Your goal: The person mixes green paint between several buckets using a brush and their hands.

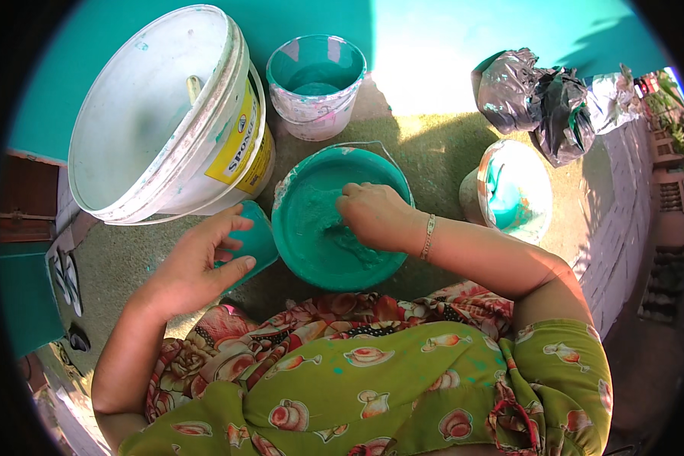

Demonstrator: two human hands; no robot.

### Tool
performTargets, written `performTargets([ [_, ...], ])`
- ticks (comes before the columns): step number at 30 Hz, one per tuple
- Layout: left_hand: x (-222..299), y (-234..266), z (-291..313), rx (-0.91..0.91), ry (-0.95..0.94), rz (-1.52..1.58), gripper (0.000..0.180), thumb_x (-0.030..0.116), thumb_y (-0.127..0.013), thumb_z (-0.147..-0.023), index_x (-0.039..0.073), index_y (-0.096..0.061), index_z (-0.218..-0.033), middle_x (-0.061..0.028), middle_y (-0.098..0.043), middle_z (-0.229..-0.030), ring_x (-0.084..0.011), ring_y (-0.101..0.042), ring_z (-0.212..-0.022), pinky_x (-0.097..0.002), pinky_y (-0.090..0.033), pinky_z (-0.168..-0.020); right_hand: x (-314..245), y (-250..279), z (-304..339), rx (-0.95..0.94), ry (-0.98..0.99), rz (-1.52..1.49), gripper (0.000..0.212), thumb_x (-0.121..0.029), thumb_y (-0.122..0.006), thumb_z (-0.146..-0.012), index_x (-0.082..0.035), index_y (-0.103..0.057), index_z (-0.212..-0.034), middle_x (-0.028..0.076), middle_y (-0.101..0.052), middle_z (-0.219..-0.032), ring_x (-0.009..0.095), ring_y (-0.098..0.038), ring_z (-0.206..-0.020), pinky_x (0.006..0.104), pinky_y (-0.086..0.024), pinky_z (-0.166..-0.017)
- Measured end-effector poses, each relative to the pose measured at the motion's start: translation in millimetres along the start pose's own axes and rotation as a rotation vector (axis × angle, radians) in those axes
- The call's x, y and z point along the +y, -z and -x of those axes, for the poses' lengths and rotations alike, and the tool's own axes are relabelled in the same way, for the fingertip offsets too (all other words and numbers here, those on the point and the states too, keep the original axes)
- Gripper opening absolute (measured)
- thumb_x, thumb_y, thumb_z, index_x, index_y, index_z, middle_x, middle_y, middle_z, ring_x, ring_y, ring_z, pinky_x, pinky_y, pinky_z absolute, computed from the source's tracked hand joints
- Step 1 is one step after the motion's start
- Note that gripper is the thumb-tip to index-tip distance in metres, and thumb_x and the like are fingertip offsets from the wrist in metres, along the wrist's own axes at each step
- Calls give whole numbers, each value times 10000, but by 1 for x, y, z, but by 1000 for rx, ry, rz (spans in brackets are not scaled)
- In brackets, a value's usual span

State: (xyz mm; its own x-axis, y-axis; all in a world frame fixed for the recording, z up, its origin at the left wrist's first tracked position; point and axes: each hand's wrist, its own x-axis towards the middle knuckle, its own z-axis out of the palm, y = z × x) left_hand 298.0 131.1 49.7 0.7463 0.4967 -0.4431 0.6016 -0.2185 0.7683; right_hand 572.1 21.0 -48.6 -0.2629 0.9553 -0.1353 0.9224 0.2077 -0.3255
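A bucket [281,251] of teal paint, with a wire handle, stands in front of me. My right hand [376,216] is over the paint inside it, fingers closed and pointing down. What they hold, if anything, is hidden; the paint [311,205] below looks thick and rippled. Just left of the bucket is a smaller teal container [257,242], close against its side. My left hand [209,258] has its curled fingers and thumb about the left edge of this container.
A big white pail [140,114] with a yellow label leans at the left. Behind the bucket stands a paint-smeared tub [311,110], partly filled with teal. Another stained pail [517,190] is to the right, near crumpled silver and black plastic bags [539,99]. Slippers [70,281] lie far left.
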Motion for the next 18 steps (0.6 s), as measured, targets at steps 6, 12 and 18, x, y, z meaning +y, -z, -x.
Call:
performTargets([
  [6, -1, 2, 2, 9, 13, 33, 493, 142, -673, -841, -1, -492, -1277, -214, -399, -1432, -219, -591, -1014, -335, -494, -854, 25, 13, -27, 175, 6, 178, 97, -72, -556, -766, -42, -607, -843, 142, -576, -924, 322, -612, -855, 419, -504, -743],
  [12, -8, 5, 3, 17, 9, 54, 492, 139, -675, -841, -4, -493, -1275, -216, -401, -1429, -213, -588, -1009, -334, -496, -855, 44, 24, -2, 34, -149, 273, 114, -72, -546, -782, -41, -618, -865, 141, -587, -922, 329, -620, -861, 421, -510, -741],
  [18, -11, 6, 3, 15, 10, 44, 499, 141, -675, -840, -2, -488, -1280, -207, -406, -1429, -211, -587, -1008, -333, -496, -853, 33, 22, 32, -277, -238, 121, 124, -115, -602, -774, -29, -622, -860, 159, -626, -895, 345, -635, -845, 442, -518, -742],
])
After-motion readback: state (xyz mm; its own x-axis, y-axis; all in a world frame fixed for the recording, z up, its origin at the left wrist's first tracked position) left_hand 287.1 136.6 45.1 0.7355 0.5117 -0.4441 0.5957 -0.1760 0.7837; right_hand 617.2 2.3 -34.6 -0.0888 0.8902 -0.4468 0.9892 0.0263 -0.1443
